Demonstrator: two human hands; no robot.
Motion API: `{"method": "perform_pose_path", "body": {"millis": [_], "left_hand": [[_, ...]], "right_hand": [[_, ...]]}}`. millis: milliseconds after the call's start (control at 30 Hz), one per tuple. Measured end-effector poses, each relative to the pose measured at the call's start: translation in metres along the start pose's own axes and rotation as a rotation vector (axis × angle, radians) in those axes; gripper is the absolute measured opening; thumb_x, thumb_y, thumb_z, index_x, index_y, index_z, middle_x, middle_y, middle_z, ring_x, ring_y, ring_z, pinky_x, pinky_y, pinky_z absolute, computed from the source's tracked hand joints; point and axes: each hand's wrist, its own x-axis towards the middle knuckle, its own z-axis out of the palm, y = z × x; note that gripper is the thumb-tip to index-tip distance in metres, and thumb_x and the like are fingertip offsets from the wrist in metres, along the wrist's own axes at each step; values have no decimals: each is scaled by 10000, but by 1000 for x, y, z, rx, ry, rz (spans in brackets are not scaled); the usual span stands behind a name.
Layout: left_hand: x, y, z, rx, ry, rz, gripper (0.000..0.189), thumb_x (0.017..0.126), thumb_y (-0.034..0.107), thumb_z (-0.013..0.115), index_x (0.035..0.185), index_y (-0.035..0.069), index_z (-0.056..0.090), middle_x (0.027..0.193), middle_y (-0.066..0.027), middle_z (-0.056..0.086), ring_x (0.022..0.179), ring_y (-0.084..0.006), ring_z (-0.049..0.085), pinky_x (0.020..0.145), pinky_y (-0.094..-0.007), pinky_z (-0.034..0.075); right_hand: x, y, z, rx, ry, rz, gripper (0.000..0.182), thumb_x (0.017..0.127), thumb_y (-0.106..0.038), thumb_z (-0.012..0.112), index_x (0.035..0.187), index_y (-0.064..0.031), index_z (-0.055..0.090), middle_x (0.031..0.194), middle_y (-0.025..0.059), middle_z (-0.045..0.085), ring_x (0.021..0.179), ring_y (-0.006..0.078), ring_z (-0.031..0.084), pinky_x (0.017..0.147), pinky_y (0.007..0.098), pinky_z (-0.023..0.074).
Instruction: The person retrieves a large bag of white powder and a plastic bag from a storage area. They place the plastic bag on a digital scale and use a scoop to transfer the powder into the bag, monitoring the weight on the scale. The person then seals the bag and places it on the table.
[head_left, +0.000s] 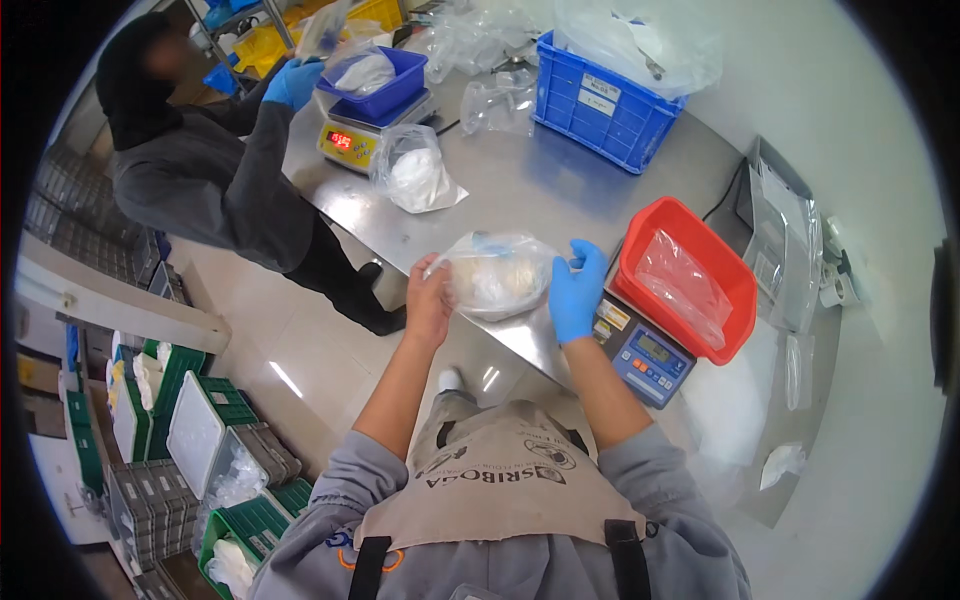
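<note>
A clear plastic bag (501, 276) with pale, cream-coloured contents is in front of me at the near edge of the steel table. My left hand (430, 301), bare, pinches the bag's left side between thumb and fingers. My right hand (576, 292) wears a blue glove and is at the bag's right side, fingers apart and slightly curled. Whether its thumb touches the plastic is hard to tell. Just right of that hand, a red plastic tub (739, 300) rests on a digital scale (652, 360). An empty-looking clear bag (682, 285) lies inside the tub.
At left a co-worker (217, 180) in blue gloves stands by a yellow scale (349, 145) bearing a blue tub (409, 71). An open bag of white powder (416, 169) sits on the steel table (510, 195). A blue crate (600, 120) stands at the back.
</note>
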Motion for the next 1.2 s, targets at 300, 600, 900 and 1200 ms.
{"method": "perform_pose_path", "body": {"millis": [300,600,900,1200], "left_hand": [[37,22,-2,220,-223,-526,169,938,227,583,884,73,628,648,19,541,508,-109,466,495,-263,392],[21,7,-3,515,-83,-306,305,904,310,593,1007,28,644,818,-70,664,688,-190,649,595,-310,539],[-27,20,57,1169,-215,1006,493,736,213,784,1169,66,599,1091,-137,593,1031,-325,600,901,-434,495],[18,-16,56,1089,-291,568,230,789,245,748,912,84,639,985,-109,601,858,-320,621,777,-403,504]], "right_hand": [[-25,-47,12,-564,-684,-451,349,778,-190,636,1114,-100,651,1136,155,657,1040,344,621,902,457,488],[64,-86,-20,-171,-544,-247,223,706,-108,609,894,-37,706,861,183,688,793,312,667,742,384,518],[70,-100,-7,75,-628,-233,169,742,-55,576,878,1,659,783,90,636,739,152,584,713,315,490],[39,-56,-8,770,-463,332,286,846,-83,651,1101,30,588,1012,78,629,954,163,605,873,293,484]]}}
